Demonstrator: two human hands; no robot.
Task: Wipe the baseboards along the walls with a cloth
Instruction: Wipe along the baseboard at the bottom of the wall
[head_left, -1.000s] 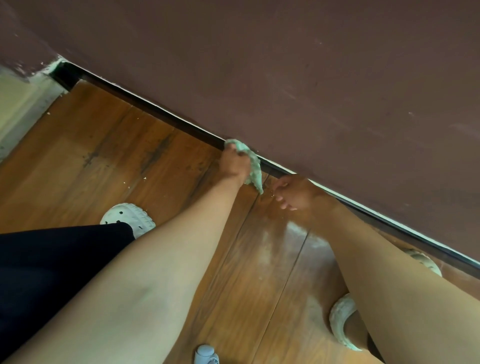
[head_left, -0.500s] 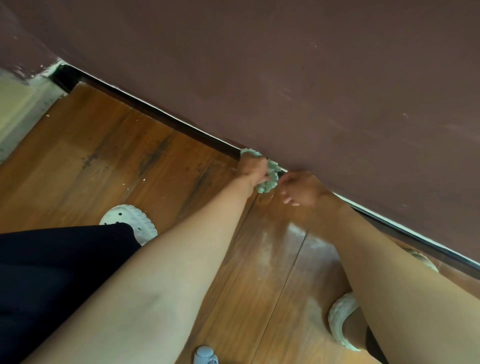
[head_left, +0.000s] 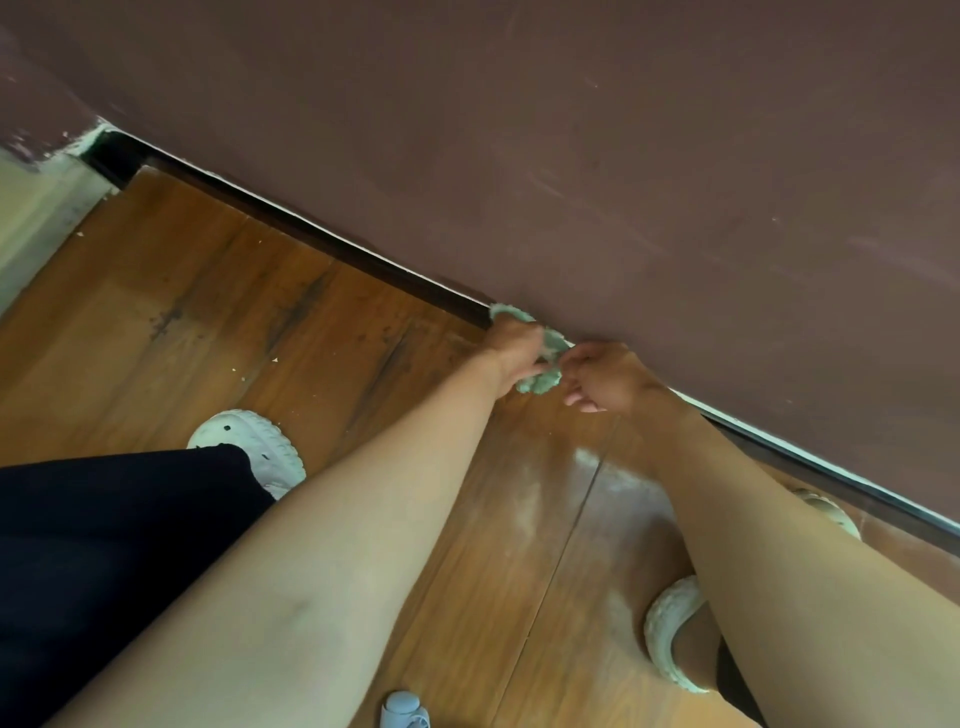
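Observation:
My left hand (head_left: 511, 347) grips a bunched pale-green cloth (head_left: 546, 370) and presses it against the dark baseboard (head_left: 311, 234), which runs diagonally under the maroon wall (head_left: 623, 156). My right hand (head_left: 605, 382) sits just right of the cloth, low at the baseboard, with its fingers curled downward. The cloth's edge touches its thumb side. I cannot tell whether that hand pinches the cloth. The baseboard behind both hands is hidden.
Wooden plank floor (head_left: 208, 322) with small white crumbs and a pale dusty patch (head_left: 582, 467). White clogs stand at left (head_left: 260, 447) and lower right (head_left: 665, 634). A small blue-white object (head_left: 405, 709) lies at the bottom edge. A pale surface (head_left: 31, 218) meets the floor at far left.
My left hand has slid the cloth right along the baseboard until it meets my right hand, and the cloth has bunched up. My right hand has barely moved.

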